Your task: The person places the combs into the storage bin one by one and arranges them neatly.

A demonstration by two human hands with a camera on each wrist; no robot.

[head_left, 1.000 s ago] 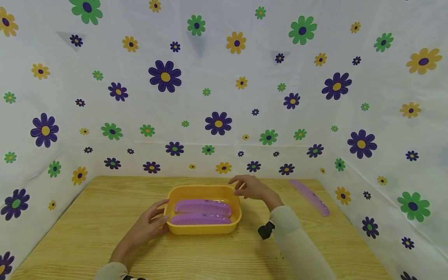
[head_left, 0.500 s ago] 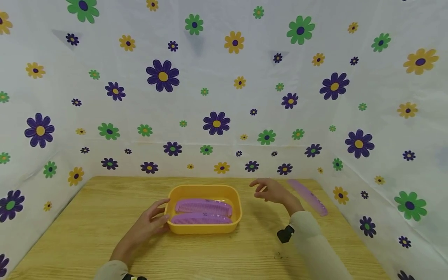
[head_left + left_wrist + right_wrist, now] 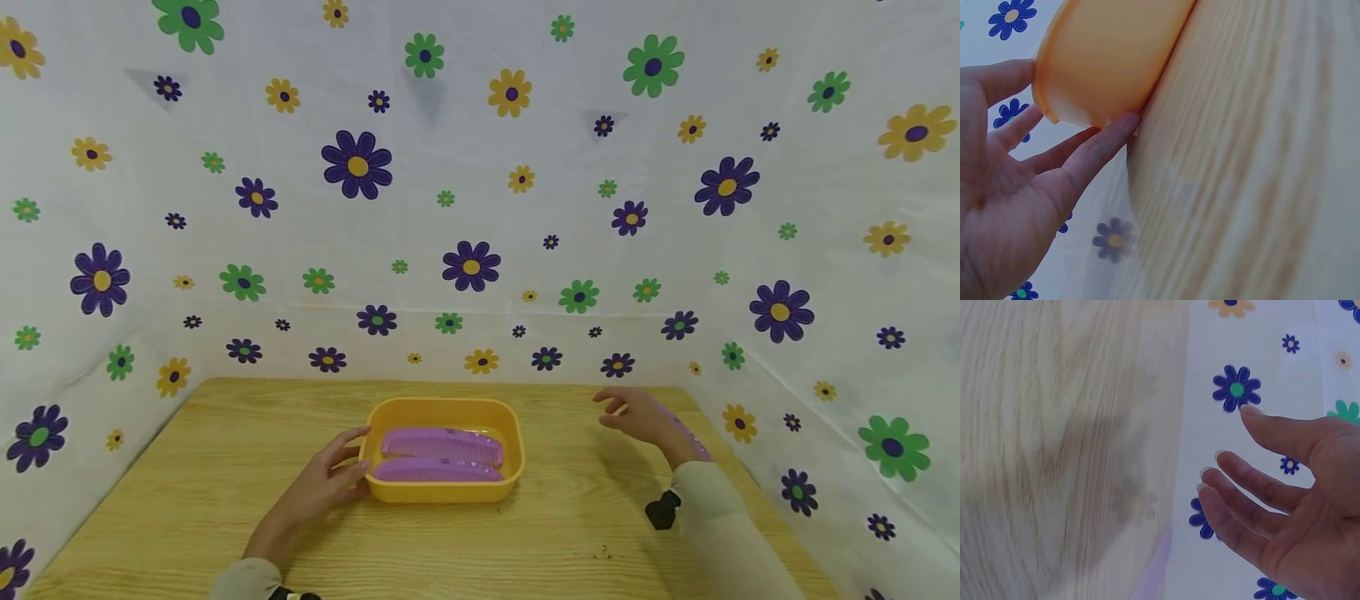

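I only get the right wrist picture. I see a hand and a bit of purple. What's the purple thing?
Observer: A purple comb lying on the table, mostly hidden behind the right hand.
Child: Is the hand holding it?
Observer: No, the fingers are relaxed and hold nothing.
Child: Any more combs?
Observer: Two more combs lie in a yellow tub.
Child: Where's the other hand?
Observer: The left hand touches the tub's left end.

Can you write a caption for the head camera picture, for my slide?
Left hand rests against a yellow tray holding two purple combs; right hand hovers open over a third comb.
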